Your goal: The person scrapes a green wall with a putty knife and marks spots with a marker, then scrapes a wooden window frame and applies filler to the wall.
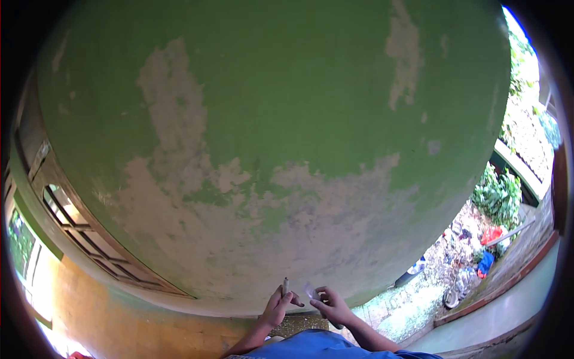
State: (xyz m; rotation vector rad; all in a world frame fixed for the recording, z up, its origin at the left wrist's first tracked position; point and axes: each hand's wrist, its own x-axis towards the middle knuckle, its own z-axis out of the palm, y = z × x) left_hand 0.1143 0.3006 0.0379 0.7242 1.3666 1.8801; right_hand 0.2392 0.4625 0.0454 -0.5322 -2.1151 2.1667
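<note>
My left hand is closed around a slim, light-coloured stick-like object with a dark tip, which points upward. Just to its right, my right hand has its fingers closed on a small, pale, translucent piece. The two hands are apart, low in the view, in front of the bottom of a green wall. Large whitish patches of peeled paint cover the wall's lower part. What exactly either object is cannot be made out.
A wooden-framed window or door is at the left, above an orange-brown floor. Outside at the right are a leafy plant, scattered items and a blue object. Blue clothing shows at the bottom.
</note>
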